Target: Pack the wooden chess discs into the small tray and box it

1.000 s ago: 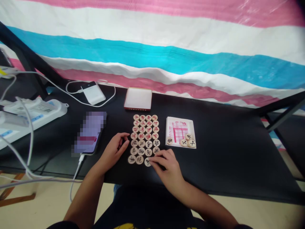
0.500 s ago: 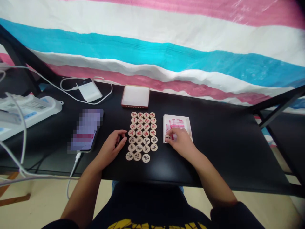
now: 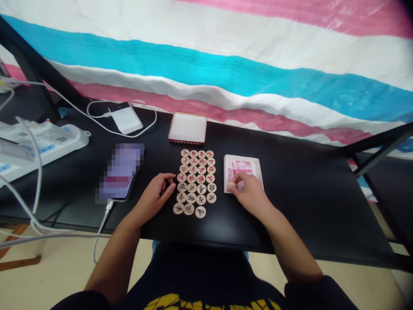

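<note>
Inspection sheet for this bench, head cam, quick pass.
Surface: black tabletop; spills or damage: nothing seen.
Things at hand: wooden Chinese chess pieces in tight rows, red and black characters; white tray with pink print to their right.
Hands: left hand rests beside the rows, fingers curled; right hand over the tray, any held piece cannot be told.
Clutter: phone with pixelated screen; white power bank; shallow white box; power strip.
Cables: white cable looped around the power bank; phone cable runs over the table's front edge.
Surroundings: striped plastic sheet behind; beige floor below.
</note>
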